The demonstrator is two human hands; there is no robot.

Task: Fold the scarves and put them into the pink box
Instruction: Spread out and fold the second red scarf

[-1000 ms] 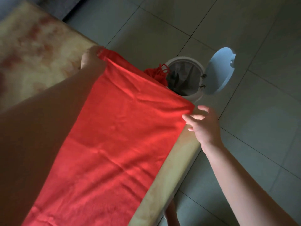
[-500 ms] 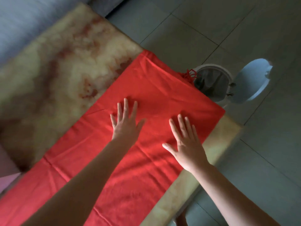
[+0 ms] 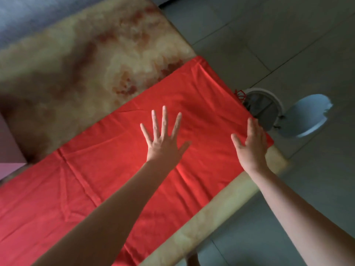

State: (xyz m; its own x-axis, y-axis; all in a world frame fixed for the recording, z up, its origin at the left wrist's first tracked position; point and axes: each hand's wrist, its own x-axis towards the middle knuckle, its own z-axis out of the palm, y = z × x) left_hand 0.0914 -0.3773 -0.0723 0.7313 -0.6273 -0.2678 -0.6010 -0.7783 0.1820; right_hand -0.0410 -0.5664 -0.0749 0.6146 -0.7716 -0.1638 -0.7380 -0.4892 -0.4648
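Note:
A red scarf (image 3: pixel 115 169) lies spread flat along the marbled table (image 3: pixel 67 64), running from the lower left to the table's right end. Its red fringe (image 3: pixel 240 95) hangs over the far edge. My left hand (image 3: pixel 165 143) rests palm down on the middle of the scarf with the fingers spread. My right hand (image 3: pixel 251 144) lies flat on the scarf's right end, its fingers close together near the table's edge. A pink box (image 3: pixel 7 143) shows only as a corner at the left border.
A white bin (image 3: pixel 269 104) with its lid (image 3: pixel 305 116) flipped open stands on the tiled floor (image 3: pixel 288 45) just past the table's right end. A grey surface (image 3: pixel 28 14) lies beyond the table at top left. A foot (image 3: pixel 193 260) shows under the table's near edge.
One second ago my hands held the scarf's end raised; they laid it down, and both palms now press it flat. Since half a second ago my right hand has slid toward the right end.

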